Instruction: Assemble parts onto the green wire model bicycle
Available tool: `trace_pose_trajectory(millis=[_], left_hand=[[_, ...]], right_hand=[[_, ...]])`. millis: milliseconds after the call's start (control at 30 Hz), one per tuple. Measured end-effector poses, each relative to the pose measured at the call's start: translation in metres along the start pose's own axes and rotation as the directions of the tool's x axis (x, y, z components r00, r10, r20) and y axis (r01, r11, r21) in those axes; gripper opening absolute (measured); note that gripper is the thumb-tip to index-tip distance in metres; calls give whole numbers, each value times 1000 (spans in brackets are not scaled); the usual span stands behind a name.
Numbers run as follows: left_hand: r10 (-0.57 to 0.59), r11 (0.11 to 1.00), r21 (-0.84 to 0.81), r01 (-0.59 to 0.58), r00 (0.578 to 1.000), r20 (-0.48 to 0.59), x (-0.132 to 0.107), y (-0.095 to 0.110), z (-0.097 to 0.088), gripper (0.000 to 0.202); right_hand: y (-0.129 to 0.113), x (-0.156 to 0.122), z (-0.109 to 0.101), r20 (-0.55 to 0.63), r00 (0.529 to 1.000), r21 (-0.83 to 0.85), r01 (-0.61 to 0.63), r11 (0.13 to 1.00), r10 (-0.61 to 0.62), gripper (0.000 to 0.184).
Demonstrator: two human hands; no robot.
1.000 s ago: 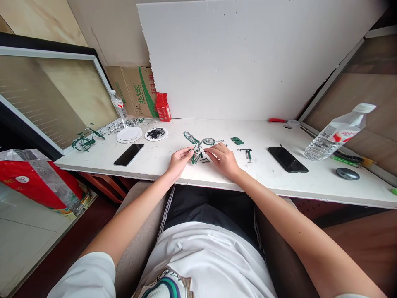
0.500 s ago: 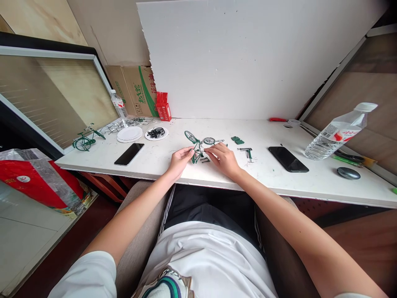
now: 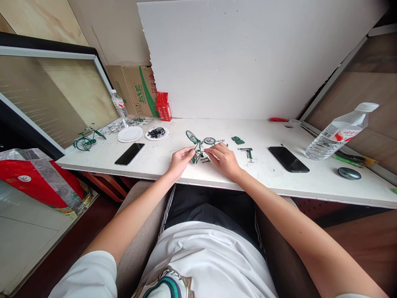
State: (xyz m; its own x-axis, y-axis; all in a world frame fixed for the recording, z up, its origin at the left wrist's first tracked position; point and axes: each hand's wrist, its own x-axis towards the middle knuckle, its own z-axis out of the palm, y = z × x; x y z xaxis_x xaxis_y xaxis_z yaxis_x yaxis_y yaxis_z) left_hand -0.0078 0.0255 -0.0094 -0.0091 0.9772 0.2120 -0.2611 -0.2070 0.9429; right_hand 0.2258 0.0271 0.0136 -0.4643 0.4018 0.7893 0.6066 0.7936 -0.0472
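Left of the frame's centre, I see a white plate (image 3: 166, 133) holding black parts (image 3: 156, 132). Mid-frame, my left hand (image 3: 180, 160) pinches a green model bicycle (image 3: 198, 155); my right hand's (image 3: 225, 160) grip I cannot tell.

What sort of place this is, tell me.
Likely an indoor hobby desk: the white desktop bears a small green model bicycle at left and loose green parts farther right.

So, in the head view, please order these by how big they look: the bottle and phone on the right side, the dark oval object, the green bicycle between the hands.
1. Right-side bottle
2. Right-side phone and green bicycle: too close to rank surely
3. Dark oval object
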Motion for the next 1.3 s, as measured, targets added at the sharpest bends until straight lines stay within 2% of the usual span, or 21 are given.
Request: trace_pose_trajectory(millis=[400,633,700,833,933,1100,1300], left_hand=[[65,992,110,-67,998,21,0,-3,-2,63],[79,977,192,-92,994,79,-5,0,0,65],[87,975,200,-101,993,78,-6,1,1,65],[106,975,187,-117,992,69,-5,1,1,63],[105,976,186,-114,993,59,-4,-1,0,63],[108,977,181,-116,993,55,-4,0,-1,62],[123,969,201,-141,988,96,-7,3,0,61]], right_hand=[[-4,0,-3,99,995,-55,11,998,-5,31],[-1,-2,0,102,994,-144,-9,990,24,51],[-3,-2,-1,119,992,-121,-16,992,31,49],[-9,0,-5,164,983,-2,-78,997,78,26],[-12,1,-6,195,976,7,-98,995,95,19],[-8,-1,-1,213,975,-55,-55,997,66,28],[-5,-3,0,242,966,-136,-61,989,93,40]])
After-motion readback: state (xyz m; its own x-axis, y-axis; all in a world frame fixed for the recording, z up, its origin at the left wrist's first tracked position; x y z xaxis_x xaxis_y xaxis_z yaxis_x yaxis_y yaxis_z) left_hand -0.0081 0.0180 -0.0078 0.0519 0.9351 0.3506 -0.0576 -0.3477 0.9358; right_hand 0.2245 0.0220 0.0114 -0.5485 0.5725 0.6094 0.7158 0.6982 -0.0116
